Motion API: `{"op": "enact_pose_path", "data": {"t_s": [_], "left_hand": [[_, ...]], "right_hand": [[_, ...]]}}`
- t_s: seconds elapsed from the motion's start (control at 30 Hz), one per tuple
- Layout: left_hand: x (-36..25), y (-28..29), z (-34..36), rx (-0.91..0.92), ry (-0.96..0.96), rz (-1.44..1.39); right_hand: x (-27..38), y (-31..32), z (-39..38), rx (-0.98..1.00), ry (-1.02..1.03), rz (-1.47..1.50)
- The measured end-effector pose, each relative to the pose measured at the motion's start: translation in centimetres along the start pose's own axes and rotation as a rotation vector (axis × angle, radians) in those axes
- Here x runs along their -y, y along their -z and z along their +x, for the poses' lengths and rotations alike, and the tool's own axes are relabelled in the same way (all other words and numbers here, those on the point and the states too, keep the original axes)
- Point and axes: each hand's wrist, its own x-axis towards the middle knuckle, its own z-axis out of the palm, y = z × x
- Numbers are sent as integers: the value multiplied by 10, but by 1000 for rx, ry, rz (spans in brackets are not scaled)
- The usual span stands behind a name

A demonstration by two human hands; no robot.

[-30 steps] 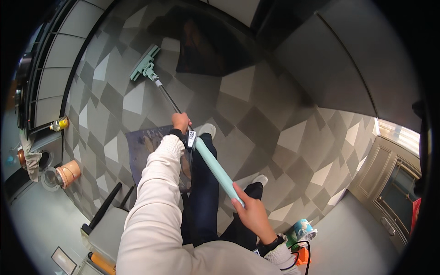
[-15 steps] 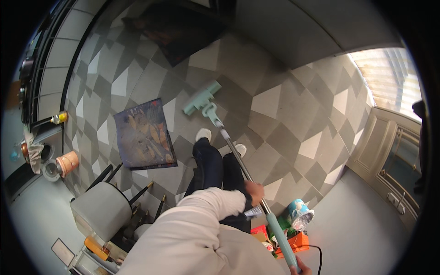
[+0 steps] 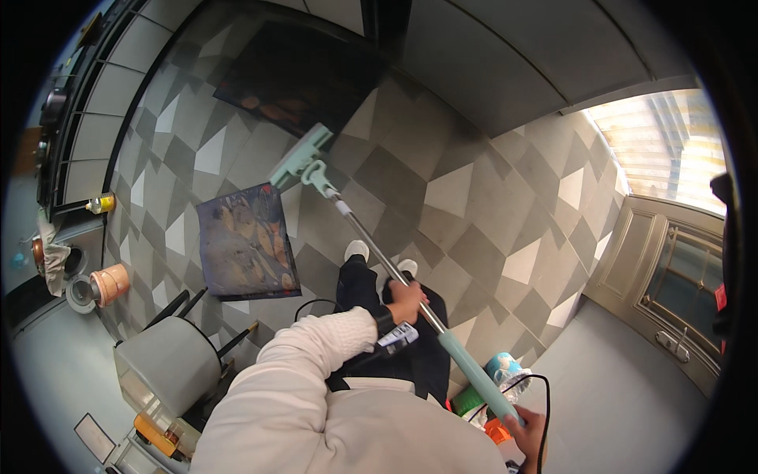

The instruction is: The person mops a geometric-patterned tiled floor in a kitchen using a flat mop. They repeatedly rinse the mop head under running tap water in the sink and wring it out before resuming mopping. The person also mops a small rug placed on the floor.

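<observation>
My left hand [image 3: 407, 300] is closed around the steel shaft of a mint-green mop [image 3: 371, 249], just below its middle. My right hand [image 3: 530, 434] grips the lower end of its thick mint handle [image 3: 474, 371] near the frame's bottom right. The flat mop head [image 3: 296, 158] lies on the patterned tile floor [image 3: 458, 197], between a dark mat [image 3: 292, 79] higher up and a printed, stained mat [image 3: 241, 245]. A small white-faced device [image 3: 399, 340] is beside my left wrist. My feet in white footwear [image 3: 355, 250] are below the shaft.
On the left are a grey chair [image 3: 166, 359], a pink bucket [image 3: 110, 284], a yellow bottle [image 3: 99, 205] and a black-edged cabinet row [image 3: 103, 95]. On the right are a glazed door [image 3: 671, 268] and grey cabinets [image 3: 505, 63]. Containers and bags [image 3: 505, 371] stand by my right arm.
The mop head swung right and toward me, then moved up-left toward the dark mat. My hands moved down-right from a second ago; my right hand is now at the lower right.
</observation>
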Motion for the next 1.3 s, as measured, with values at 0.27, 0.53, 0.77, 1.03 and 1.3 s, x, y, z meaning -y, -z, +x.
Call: {"op": "enact_pose_path", "data": {"t_s": [0.27, 0.53, 0.77, 1.03, 1.3], "left_hand": [[-73, 51, 78, -108, -132, -139], [-12, -3, 93, -101, 13, -270], [40, -53, 98, -43, 8, -283], [112, -134, 92, -186, -143, -202], [202, -307, -106, 518, 706, -128]], "right_hand": [[76, 1, 105, 32, 296, -246], [17, 70, 154, 82, 475, -255], [-25, 108, 171, 70, 531, -356], [-77, 153, 140, -80, 417, -383], [-138, 276, -38, -188, -428, -523]]}}
